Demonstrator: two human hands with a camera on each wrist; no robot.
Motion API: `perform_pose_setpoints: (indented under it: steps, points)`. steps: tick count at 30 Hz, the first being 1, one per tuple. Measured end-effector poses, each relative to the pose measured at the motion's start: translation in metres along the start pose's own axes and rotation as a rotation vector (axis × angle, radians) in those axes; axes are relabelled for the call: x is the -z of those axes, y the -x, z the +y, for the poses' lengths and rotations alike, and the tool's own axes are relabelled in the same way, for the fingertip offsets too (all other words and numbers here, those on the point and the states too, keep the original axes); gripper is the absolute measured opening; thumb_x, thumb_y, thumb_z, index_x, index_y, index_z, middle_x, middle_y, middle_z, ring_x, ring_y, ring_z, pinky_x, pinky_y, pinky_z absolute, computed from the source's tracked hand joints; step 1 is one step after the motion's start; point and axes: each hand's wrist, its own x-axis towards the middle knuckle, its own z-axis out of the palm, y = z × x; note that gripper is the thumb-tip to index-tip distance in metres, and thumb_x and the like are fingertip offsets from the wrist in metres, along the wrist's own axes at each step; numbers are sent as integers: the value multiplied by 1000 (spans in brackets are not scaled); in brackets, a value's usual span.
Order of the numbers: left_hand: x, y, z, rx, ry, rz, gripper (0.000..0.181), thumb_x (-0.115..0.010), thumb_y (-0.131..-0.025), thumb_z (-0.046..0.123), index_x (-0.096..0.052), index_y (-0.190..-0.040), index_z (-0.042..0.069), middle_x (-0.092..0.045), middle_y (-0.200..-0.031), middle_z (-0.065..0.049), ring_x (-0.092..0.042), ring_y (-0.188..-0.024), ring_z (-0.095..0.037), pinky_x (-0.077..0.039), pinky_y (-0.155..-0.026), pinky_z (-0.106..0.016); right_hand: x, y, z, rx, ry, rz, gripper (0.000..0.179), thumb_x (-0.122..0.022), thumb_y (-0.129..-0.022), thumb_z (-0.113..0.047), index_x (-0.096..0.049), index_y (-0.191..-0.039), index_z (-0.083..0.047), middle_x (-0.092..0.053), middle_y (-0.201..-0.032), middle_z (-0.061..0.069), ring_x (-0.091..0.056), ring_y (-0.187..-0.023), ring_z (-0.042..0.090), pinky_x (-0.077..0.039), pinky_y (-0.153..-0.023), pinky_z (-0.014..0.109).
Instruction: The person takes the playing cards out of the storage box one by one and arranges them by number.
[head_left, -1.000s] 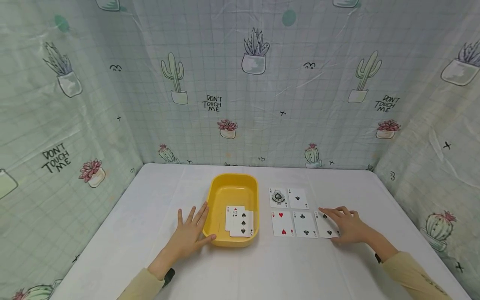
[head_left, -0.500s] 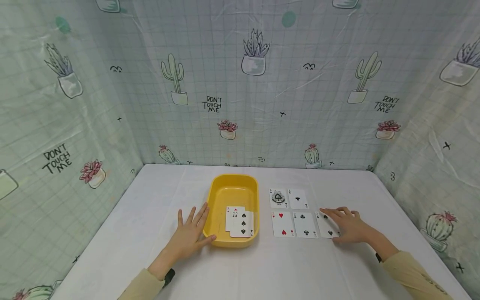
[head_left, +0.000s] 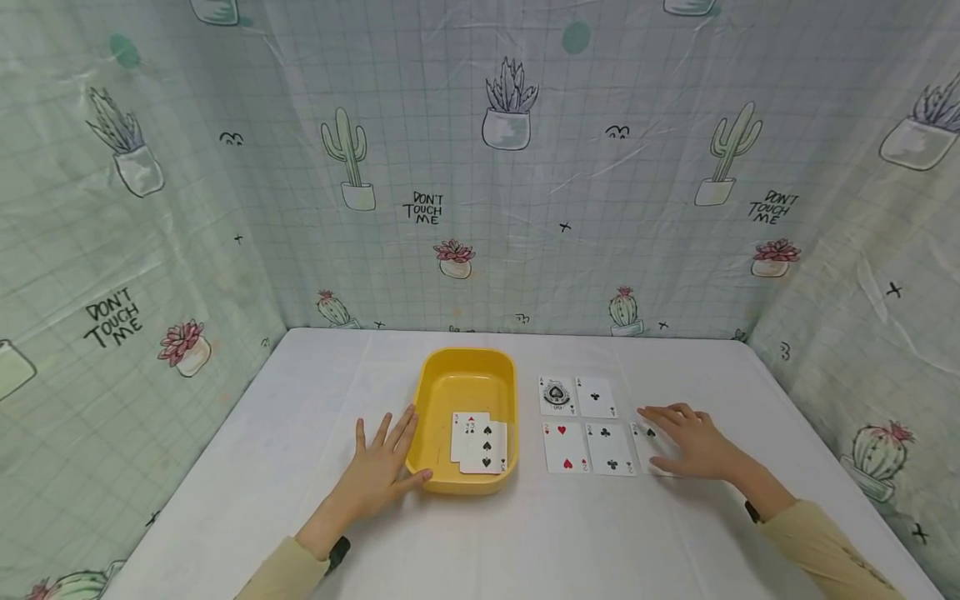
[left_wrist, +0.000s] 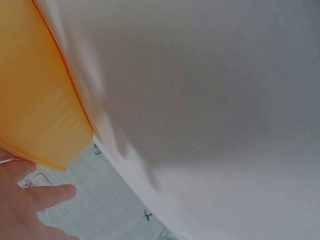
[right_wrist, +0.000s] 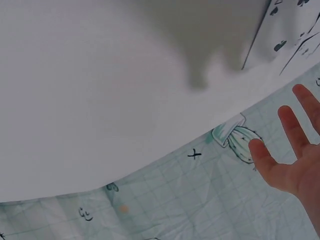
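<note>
My left hand (head_left: pixel 373 477) lies with spread, straight fingers against the left rim of a yellow plastic tray (head_left: pixel 461 392); its thumb touches the near left corner. Inside the tray, several overlapping playing cards include a three of spades (head_left: pixel 483 450) on top. To the right, my right hand (head_left: pixel 701 446) hovers with loosely extended fingers over a two of spades (head_left: pixel 643 442), partly covering it and holding nothing. That card ends a row with a two of clubs (head_left: pixel 611 450) and a two of hearts (head_left: pixel 566 448). Behind lie an ace of spades (head_left: pixel 557 396) and an ace of clubs (head_left: pixel 596 397).
A white tabletop (head_left: pixel 555 533) carries the tray and cards. Cloth printed with cacti (head_left: pixel 457 167) hangs behind the table and along both sides.
My right hand has lifted off the two of spades; its fingers and thumb have moved slightly up and away from the card's edges. The left hand and tray stay put.
</note>
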Motion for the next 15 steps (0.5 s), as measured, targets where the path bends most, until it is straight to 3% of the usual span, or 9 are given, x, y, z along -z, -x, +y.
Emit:
perform_pose_setpoints:
  steps: [8, 15]
  points:
    - [1, 0, 0, 9, 6, -21, 86, -42, -82, 62, -18, -142, 6, -14, -151, -7, -23, -132, -41, 0, -100, -68, 4, -13, -16, 58, -14, 64, 67, -69, -72, -32, -44, -131, -12, -49, -128, 6, -42, -113, 27, -34, -85, 56]
    - [2, -1, -1, 4, 8, -15, 85, -43, -82, 61, -20, -142, 5, -17, -150, -8, -25, -131, -42, -1, -100, -68, 12, -24, -35, 79, -15, 69, 67, -69, -72, -33, -43, -131, -14, -48, -130, 5, -40, -115, 27, -34, -87, 55]
